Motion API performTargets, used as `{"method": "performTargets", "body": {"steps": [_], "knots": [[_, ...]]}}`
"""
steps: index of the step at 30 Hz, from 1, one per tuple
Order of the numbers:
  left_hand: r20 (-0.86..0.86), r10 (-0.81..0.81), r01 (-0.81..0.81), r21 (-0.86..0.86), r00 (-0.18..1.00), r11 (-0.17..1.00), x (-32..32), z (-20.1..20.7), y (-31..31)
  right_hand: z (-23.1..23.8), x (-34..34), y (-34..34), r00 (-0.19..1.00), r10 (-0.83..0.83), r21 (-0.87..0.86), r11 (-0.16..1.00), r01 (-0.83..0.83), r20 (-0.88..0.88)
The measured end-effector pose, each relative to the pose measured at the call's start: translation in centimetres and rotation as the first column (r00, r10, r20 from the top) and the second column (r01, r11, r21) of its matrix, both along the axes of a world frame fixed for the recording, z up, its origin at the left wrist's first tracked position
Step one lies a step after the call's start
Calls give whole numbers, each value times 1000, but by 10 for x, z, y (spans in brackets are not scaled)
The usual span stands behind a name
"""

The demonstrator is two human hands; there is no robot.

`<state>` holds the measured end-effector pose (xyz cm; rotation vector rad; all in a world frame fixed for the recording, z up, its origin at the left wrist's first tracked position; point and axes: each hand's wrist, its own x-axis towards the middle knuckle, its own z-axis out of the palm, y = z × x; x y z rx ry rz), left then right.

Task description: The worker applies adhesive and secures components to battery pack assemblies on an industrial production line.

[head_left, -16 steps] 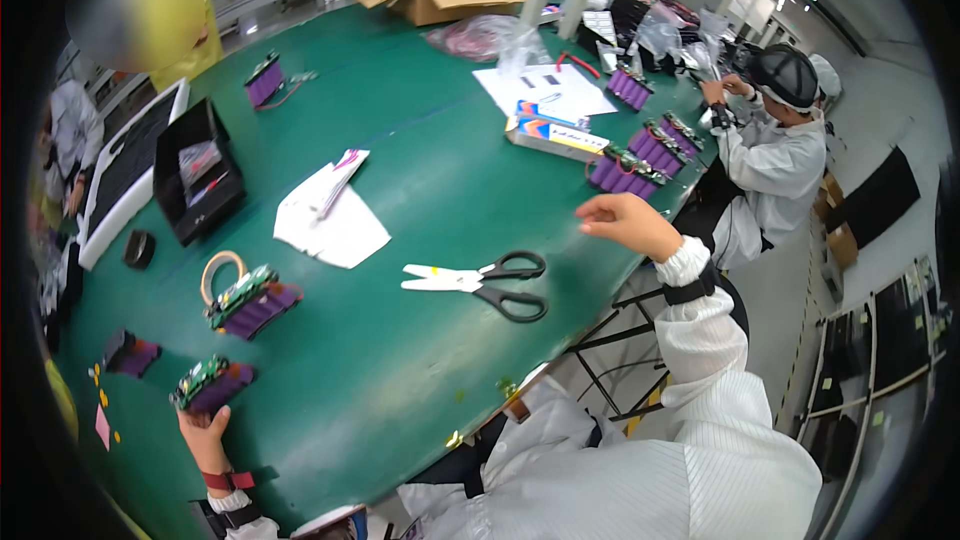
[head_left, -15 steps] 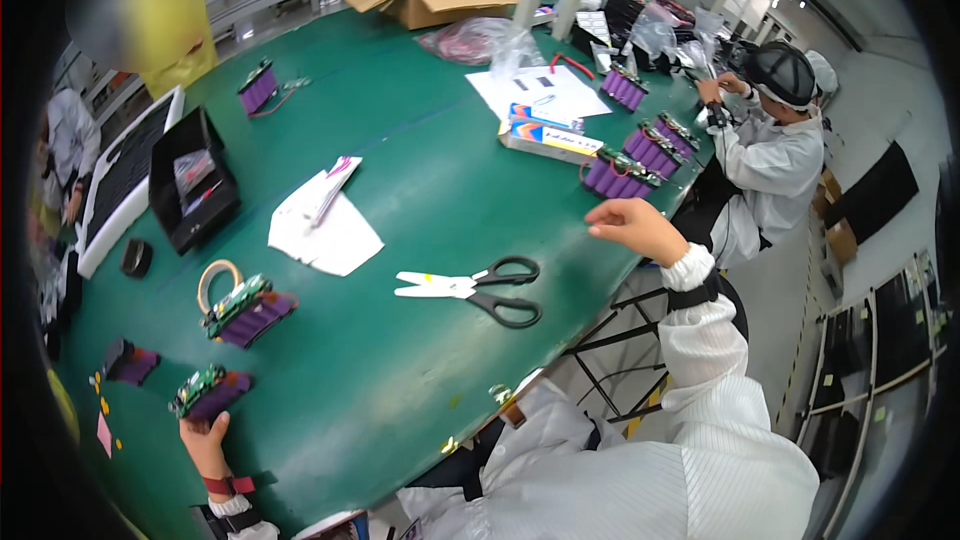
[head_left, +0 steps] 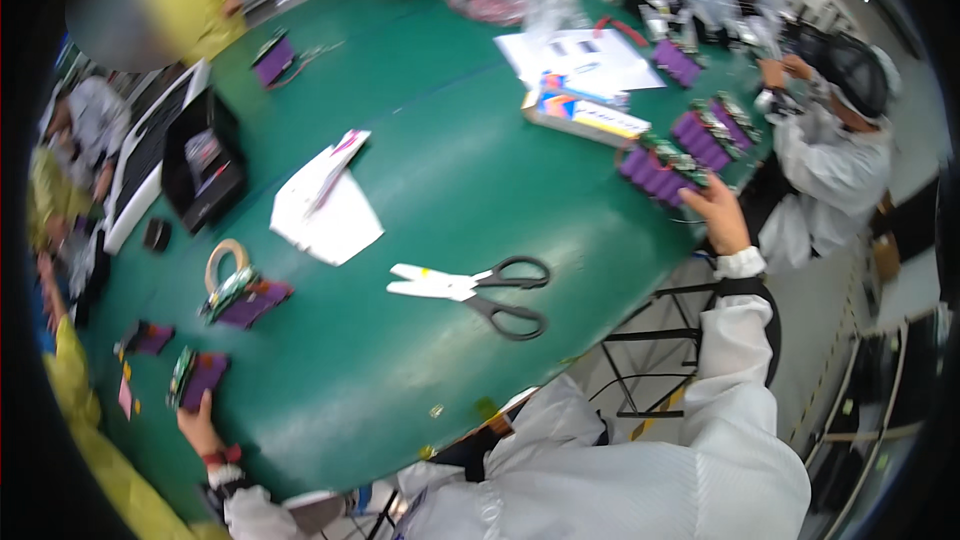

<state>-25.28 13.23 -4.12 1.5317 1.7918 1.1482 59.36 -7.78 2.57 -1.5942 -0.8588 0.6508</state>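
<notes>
At the table's near left, my left hand (head_left: 200, 427) grips the near end of a purple battery pack (head_left: 207, 376) with a green circuit board along its side. My right hand (head_left: 722, 217) reaches to the right edge, its thumb and fingers closed on the end of another purple battery pack (head_left: 655, 172). More purple packs (head_left: 702, 140) stand directly behind that one. Near the left hand lie a third pack (head_left: 255, 302), a smaller dark purple pack (head_left: 148, 338) and a tape roll (head_left: 226, 258). Open scissors (head_left: 470, 286) with black handles lie between my hands.
White paper (head_left: 325, 220) with a tube-like packet lies mid-table. A long carton (head_left: 585, 118) and a printed sheet (head_left: 625, 65) are behind the right-hand packs. A black bin (head_left: 200, 165) stands at left. A co-worker in white (head_left: 835, 160) sits right; a yellow sleeve (head_left: 75, 365) shows left.
My right hand has moved right and away from me, from bare-handed above the table edge onto a battery pack. The left hand's pack has turned more upright. The whole view has shifted.
</notes>
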Motion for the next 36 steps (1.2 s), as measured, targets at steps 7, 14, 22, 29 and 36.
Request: {"method": "performTargets", "body": {"steps": [7, 14, 22, 29, 36], "knots": [[164, 108, -105, -29, 980, 994, -17, -8, -29, -21, -1, 15, 978, -44, 9, 999, 43, 202], [124, 197, -202, 29, 972, 979, 45, 55, -97, 4, -17, -7, 994, -102, 109, 989, 104, -26], [174, -25, 16, 51, 985, 999, 121, 91, -151, 52, -244, 60, 808, 588, -87, 807, -584, 37], [172, -599, 619, -102, 782, 778, 230, 75, -205, 6, -352, 114, 549, 822, -24, 552, -833, -155], [-400, -409, 544, 328, 821, 772, 276, 24, -224, 13, -331, 103, 542, 838, -85, 536, -840, -72]]}}
